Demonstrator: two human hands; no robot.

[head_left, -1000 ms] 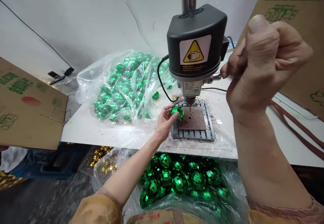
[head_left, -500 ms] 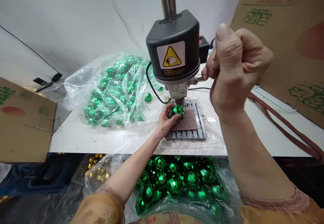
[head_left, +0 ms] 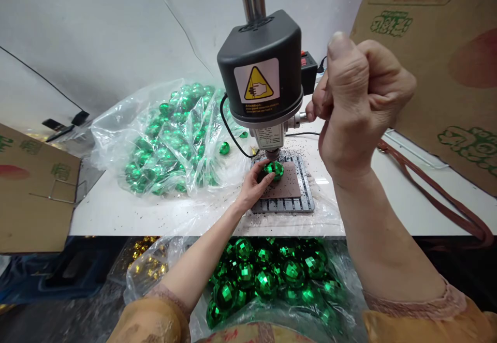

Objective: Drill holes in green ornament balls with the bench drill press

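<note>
Under the chuck of a black drill press (head_left: 261, 69), my left hand (head_left: 254, 185) grips a shiny green faceted ball (head_left: 275, 170) between thumb and fingers. The ball rests on a brown board (head_left: 285, 185) that lies on the slotted metal base (head_left: 282, 206). The chuck is right above the ball; whether they touch I cannot tell. My right hand (head_left: 361, 100) is closed at the right of the press, its fingers curled at the press's silver feed lever (head_left: 301, 119). Most of the lever is hidden by the hand.
A clear bag of green balls (head_left: 171, 141) lies on the white table (head_left: 128, 213) at the left, a loose ball (head_left: 224, 148) beside it. More green balls (head_left: 266, 281) fill a bag below the table edge. Cardboard boxes (head_left: 34, 193) flank both sides; a brown strap (head_left: 430, 198) lies right.
The whole view has shifted slightly, so most things appear a little further left. Both hands keep their holds, and the ball stays beneath the chuck.
</note>
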